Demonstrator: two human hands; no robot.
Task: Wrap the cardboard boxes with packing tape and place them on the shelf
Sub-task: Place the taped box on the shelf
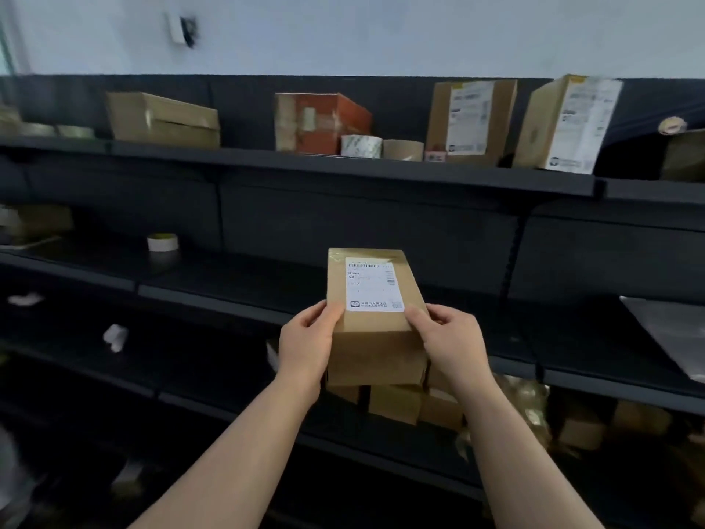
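A brown cardboard box (375,322) with a white shipping label on top is held in front of the black middle shelf (236,295). My left hand (307,343) grips its near left corner, thumb on top. My right hand (448,339) grips the near right corner the same way. The box's far end reaches over the shelf's front edge; whether it rests on the shelf is unclear. Glossy tape shows along its far top edge.
The top shelf (343,166) carries several boxes: a flat brown one (164,122), an orange one (320,122), two tall labelled ones (471,122), plus tape rolls (360,146). Another tape roll (163,242) sits on the middle shelf. More boxes (396,402) are stacked below.
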